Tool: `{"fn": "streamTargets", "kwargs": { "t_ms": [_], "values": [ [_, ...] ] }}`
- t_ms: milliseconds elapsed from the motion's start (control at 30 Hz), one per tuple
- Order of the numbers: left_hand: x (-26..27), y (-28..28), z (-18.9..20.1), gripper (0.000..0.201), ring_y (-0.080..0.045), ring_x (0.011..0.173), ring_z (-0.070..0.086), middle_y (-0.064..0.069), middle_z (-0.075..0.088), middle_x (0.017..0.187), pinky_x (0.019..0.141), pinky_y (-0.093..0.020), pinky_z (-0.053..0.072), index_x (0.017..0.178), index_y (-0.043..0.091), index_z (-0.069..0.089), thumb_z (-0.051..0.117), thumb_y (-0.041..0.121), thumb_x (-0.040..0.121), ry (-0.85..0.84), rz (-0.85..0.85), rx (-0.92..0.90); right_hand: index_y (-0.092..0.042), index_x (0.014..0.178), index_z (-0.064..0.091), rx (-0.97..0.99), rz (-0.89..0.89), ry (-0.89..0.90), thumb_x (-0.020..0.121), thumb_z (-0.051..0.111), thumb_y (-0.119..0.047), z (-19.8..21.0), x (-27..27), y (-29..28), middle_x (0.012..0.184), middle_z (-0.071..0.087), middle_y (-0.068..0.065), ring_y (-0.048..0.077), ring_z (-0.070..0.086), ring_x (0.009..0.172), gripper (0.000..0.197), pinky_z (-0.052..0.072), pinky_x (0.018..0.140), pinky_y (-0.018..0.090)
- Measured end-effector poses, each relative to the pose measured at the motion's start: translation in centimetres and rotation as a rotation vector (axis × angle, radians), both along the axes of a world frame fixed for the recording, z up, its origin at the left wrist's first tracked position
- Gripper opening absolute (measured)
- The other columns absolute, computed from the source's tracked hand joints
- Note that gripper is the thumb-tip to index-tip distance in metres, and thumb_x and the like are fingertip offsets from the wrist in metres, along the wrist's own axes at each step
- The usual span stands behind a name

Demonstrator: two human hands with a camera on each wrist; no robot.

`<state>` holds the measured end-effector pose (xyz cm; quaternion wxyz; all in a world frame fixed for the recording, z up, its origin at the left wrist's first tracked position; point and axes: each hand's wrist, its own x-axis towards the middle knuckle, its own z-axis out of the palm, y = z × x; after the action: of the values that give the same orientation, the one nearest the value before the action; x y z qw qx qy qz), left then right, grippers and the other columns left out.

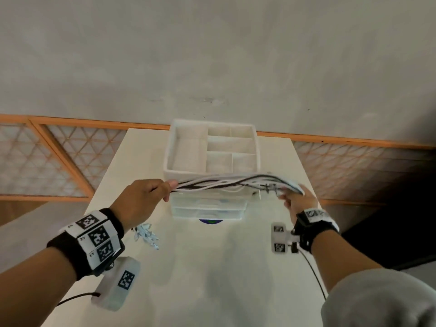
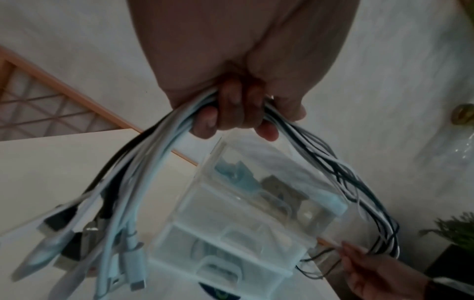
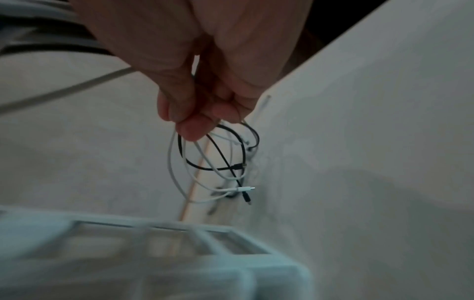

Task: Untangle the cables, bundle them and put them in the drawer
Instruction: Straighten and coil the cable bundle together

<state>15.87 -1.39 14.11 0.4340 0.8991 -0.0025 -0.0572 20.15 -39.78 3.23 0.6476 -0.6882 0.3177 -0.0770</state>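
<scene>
cables (image 1: 226, 182): middle blurred, strands uncountable | drawer unit (image 1: 208, 208): contents unreadable, upper front hidden behind cables | right hand (image 1: 297, 199): fingers hidden

The head view is evenly lit and fairly bright, with soft glare on the table (image 1: 212, 267) and straight lines bowing toward the edges. Both wrist views are dim and grainy. The cables (image 2: 143, 182) smear with motion blur, and the near organizer (image 3: 153, 263) is out of focus.
</scene>
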Motion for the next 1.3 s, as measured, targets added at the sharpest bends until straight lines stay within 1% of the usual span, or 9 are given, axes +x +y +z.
{"fn": "streamTargets", "kwargs": {
  "t_ms": [133,233,300,567,667,800,1000,1167,1300],
  "values": [
    [-1.2,-0.6,-1.2,0.052,-0.009,0.036,0.031,0.008,0.031,0.036,0.05,-0.028,0.033,0.063,0.011,0.06,0.054,0.054,0.092,0.046,-0.017,0.1,-0.011,0.128,0.062,-0.273,0.217,0.242,0.088,0.065,0.001,-4.4,-5.1,-0.4,0.085,0.073,0.011,0.019,0.062,0.056,0.042,0.044,0.047,0.023],
    [-2.0,-1.5,-1.2,0.052,-0.008,0.035,0.036,0.009,0.036,0.034,0.048,-0.026,0.032,0.061,0.012,0.06,0.055,0.054,0.092,0.045,-0.038,0.144,-0.051,0.152,0.008,-0.597,0.587,0.536,0.08,0.071,-0.01,-6.0,-7.7,-1.8,0.081,0.071,0.006,0.019,0.064,0.063,0.104,0.047,0.056,0.025],
    [-2.6,-2.2,-1.2,0.053,-0.005,0.035,0.042,0.013,0.042,0.034,0.049,-0.025,0.03,0.061,0.011,0.06,0.054,0.053,0.093,0.036,-0.069,0.183,-0.053,0.15,-0.007,-0.712,0.715,0.623,0.08,0.066,-0.011,-5.6,-9.3,-2.1,0.07,0.067,0.003,0.016,0.063,0.067,0.11,0.046,0.061,0.025],
    [-5.4,-5.2,-0.8,0.053,0.0,0.048,0.05,0.023,0.051,0.042,0.052,-0.019,0.029,0.058,0.017,0.059,0.052,0.056,0.093,-0.018,-0.208,0.246,-0.04,0.135,0.051,-0.487,0.644,-0.047,0.074,0.078,-0.011,4.1,-14.0,5.2,0.12,0.055,-0.004,0.014,0.054,0.068,0.073,0.053,0.071,0.027],
    [-6.6,-5.8,-0.4,0.054,-0.005,0.045,0.047,0.013,0.049,0.041,0.051,-0.019,0.031,0.057,0.017,0.06,0.054,0.06,0.089,-0.012,-0.295,0.227,-0.042,0.132,0.056,-0.627,0.796,-0.11,0.073,0.083,-0.038,5.5,-15.6,10.4,0.111,0.057,-0.01,0.001,0.054,0.079,0.065,0.047,0.077,0.02],
    [-8.1,-4.7,-1.3,0.055,-0.007,0.046,0.037,0.008,0.043,0.048,0.049,-0.021,0.03,0.064,0.01,0.06,0.066,0.061,0.08,0.044,-0.4,0.127,-0.021,0.095,0.076,-0.737,0.756,0.018,0.086,0.073,-0.036,3.6,-15.7,13.0,0.092,0.064,0.006,0.023,0.059,0.088,0.018,0.041,0.074,0.028],
    [-9.9,1.6,-6.3,0.03,-0.012,0.063,0.049,0.007,0.052,0.069,0.061,-0.023,0.038,0.086,0.018,0.057,0.051,0.044,0.098,0.284,-0.509,0.151,-0.015,0.088,0.078,-0.756,0.523,0.043,0.085,0.076,-0.024,0.5,-16.4,14.1,0.084,0.056,-0.001,0.018,0.056,0.079,0.011,0.034,0.065,0.004],
    [-10.3,3.3,-7.5,0.026,-0.009,0.061,0.046,0.008,0.051,0.072,0.054,-0.012,0.035,0.084,0.021,0.053,0.041,0.033,0.104,0.275,-0.477,0.201,-0.036,0.129,0.056,-1.086,0.795,0.385,0.082,0.07,-0.051,1.0,-18.5,19.0,0.131,0.043,0.001,0.024,0.053,0.119,0.052,0.047,0.096,0.035],
    [-9.3,0.3,-5.8,0.019,-0.017,0.071,0.052,0.005,0.056,0.078,0.057,-0.017,0.035,0.093,0.017,0.055,0.043,0.027,0.104,0.137,-0.538,0.256,-0.042,0.142,0.04,-1.24,0.78,0.059,0.076,0.071,-0.048,4.6,-17.7,22.0,0.141,0.046,-0.003,0.024,0.045,0.127,0.073,0.034,0.105,0.045]
  ]
}}
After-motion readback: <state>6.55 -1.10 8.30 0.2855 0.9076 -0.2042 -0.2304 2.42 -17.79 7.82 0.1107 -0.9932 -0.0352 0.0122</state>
